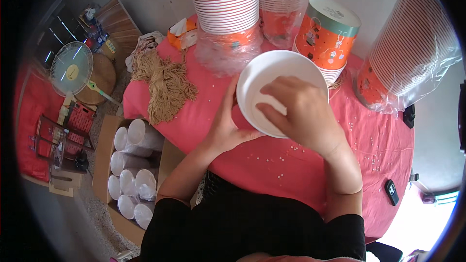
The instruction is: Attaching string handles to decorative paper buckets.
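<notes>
A large white paper bucket is tilted so that its mouth and plain inside face me, above the pink-covered table. My left hand grips its left side, thumb near the lower rim and fingers running up the outer wall. Over the mouth hangs my right hand, its fingers bent and its thumb apart from them, with nothing visible between. That hand hides part of the bucket's inside and right rim. Just behind it, an upside-down orange printed bucket with a green band sits on more buckets.
Tall bucket stacks in clear plastic stand at the back and right. Tan strings lie at the table's left. Small white bits and a black remote are on the pink cloth. A carton of wrapped stacks is at left.
</notes>
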Demonstrator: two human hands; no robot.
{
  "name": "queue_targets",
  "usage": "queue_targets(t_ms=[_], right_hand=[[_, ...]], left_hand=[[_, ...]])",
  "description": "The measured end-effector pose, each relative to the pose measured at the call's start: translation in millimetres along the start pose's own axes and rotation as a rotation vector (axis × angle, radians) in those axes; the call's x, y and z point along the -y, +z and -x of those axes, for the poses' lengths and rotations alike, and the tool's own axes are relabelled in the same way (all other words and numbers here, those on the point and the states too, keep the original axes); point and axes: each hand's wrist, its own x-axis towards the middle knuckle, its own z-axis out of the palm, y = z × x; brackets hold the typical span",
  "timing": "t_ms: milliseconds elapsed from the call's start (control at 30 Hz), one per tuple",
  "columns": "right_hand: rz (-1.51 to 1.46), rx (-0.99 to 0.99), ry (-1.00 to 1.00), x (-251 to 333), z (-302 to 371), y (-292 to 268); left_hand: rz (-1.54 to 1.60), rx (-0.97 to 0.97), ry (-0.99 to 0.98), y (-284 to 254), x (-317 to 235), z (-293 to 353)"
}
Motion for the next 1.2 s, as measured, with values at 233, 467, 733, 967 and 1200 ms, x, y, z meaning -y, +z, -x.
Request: queue_targets(t_ms=[233, 467, 733, 967, 1200], right_hand=[[-0.042, 0.179, 0.028, 6.0, 9.2, 33.7], [-0.101, 0.275, 0.122, 8.4, 3.3, 20.1], [-0.153, 0.269, 0.15, 8.3, 3.4, 22.7], [-0.156, 0.278, 0.182, 8.2, 3.4, 24.7], [-0.168, 0.282, 0.191, 7.2, 2.8, 25.3]], left_hand=[[-0.094, -0.061, -0.068, 6.7, -3.4, 0.5], [-0.264, 0.067, -0.157, -36.3, 7.3, 5.2], [-1.016, -0.182, -0.17, -142.1, 64.2, -1.3], [-1.127, -0.053, -0.267, -154.9, 83.6, -14.8], [-1.31, 0.144, -0.371, -163.1, 86.4, -17.9]])
